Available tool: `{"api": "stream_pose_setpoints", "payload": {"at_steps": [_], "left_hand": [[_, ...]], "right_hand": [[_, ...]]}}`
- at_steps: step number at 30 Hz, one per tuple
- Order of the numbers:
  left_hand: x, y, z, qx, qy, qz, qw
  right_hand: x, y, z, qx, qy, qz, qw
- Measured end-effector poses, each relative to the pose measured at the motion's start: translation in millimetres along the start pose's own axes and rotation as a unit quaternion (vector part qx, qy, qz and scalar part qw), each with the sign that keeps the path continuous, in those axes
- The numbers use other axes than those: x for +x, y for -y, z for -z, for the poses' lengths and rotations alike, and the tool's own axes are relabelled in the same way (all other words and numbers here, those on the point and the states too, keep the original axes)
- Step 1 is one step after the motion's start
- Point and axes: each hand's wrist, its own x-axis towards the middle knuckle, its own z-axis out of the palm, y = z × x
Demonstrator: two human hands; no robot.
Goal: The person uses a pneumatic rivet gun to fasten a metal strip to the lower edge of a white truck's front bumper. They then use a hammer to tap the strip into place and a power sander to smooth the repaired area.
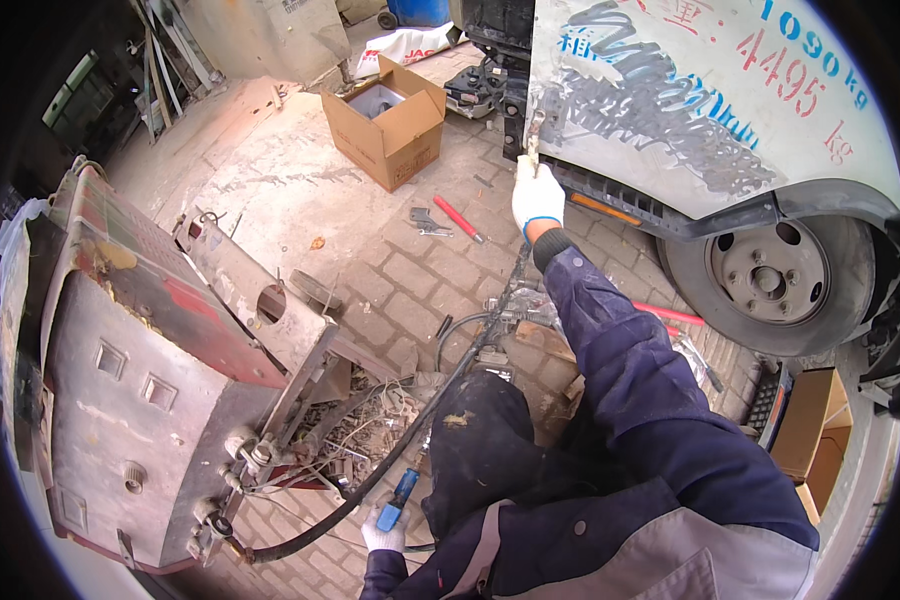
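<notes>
My right hand (538, 197), in a white glove, reaches ahead to the lower corner of the white truck panel (660, 120). Its fingers are closed at a narrow, worn metal piece (534, 135) by the panel's edge; whether that piece is a tool or part of the truck I cannot tell. Low down, beside my knee, my left hand (383, 532), also white-gloved, is closed around a blue-handled tool (400, 497). The tool's kind is unclear, and its front end is small and partly lost against the clutter.
A welding-type machine in a scuffed metal casing (160, 400) stands left. A thick black hose (360, 490) crosses from it past my leg. An open cardboard box (385, 125), a red bar (458, 218) and a grey metal bracket (428, 221) lie ahead. The truck wheel (770, 280) is right.
</notes>
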Motion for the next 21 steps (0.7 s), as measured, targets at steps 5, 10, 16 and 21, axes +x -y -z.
{"api": "stream_pose_setpoints", "payload": {"at_steps": [5, 10, 16, 21], "left_hand": [[14, 36, 8, 0.023, -0.024, 0.085, 0.996], [11, 63, 16, 0.073, -0.093, 0.128, 0.985], [1, 7, -6, 0.144, -0.002, 0.070, 0.987], [10, -86, -21, 0.232, 0.020, -0.087, 0.969]], "right_hand": [[19, 0, 57, -0.093, 0.123, 0.034, 0.987], [32, -28, 70, -0.152, 0.087, 0.089, 0.981], [-47, 4, -50, -0.140, 0.357, 0.076, 0.920], [-159, 52, -91, -0.093, 0.527, 0.212, 0.818]]}}
